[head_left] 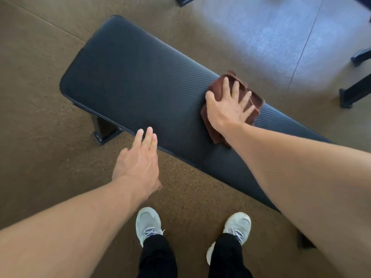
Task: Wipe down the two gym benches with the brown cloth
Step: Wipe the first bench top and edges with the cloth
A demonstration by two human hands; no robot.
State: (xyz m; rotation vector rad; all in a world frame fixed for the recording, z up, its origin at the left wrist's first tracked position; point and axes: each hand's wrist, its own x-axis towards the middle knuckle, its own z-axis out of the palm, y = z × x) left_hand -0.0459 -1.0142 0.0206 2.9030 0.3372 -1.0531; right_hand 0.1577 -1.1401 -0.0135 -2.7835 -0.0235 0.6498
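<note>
A flat gym bench (128, 77) with a dark ribbed pad runs from the upper left to the lower right in front of me. On its pad, right of the middle, lies the folded brown cloth (256, 100). My right hand (226, 109) presses flat on the cloth with fingers spread. Over the bench's near edge hovers my left hand (138, 163), fingers straight and close together, holding nothing. The bench's right end is hidden behind my right forearm.
Brown speckled rubber floor (40, 137) surrounds the bench. My two feet in grey shoes (148, 223) stand just before it. Dark metal legs of other equipment (353, 93) stand at the right edge and at the top (183, 0). A bench foot (102, 135) sticks out at left.
</note>
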